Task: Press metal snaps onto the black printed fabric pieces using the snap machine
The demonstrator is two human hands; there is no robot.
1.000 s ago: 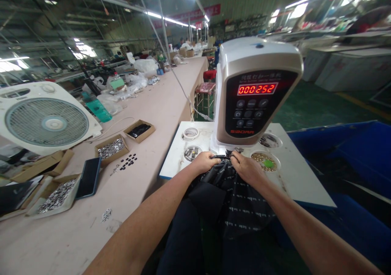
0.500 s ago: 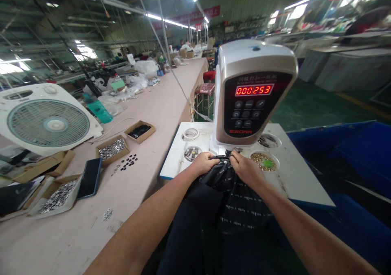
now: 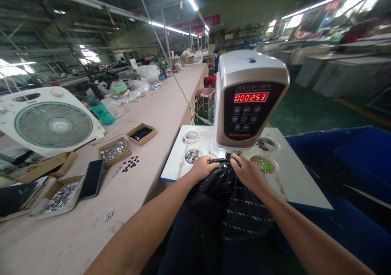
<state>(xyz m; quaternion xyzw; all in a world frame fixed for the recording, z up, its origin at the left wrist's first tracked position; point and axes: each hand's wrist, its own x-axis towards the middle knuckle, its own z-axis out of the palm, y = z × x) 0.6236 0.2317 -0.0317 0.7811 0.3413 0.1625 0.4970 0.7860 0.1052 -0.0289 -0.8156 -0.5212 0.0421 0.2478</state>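
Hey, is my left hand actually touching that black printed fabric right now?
Touching. In the head view, the fingers of the left hand close on the gathered top edge of the black printed fabric.

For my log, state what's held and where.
Black printed fabric, held near its upper edge by both hands, left and right.
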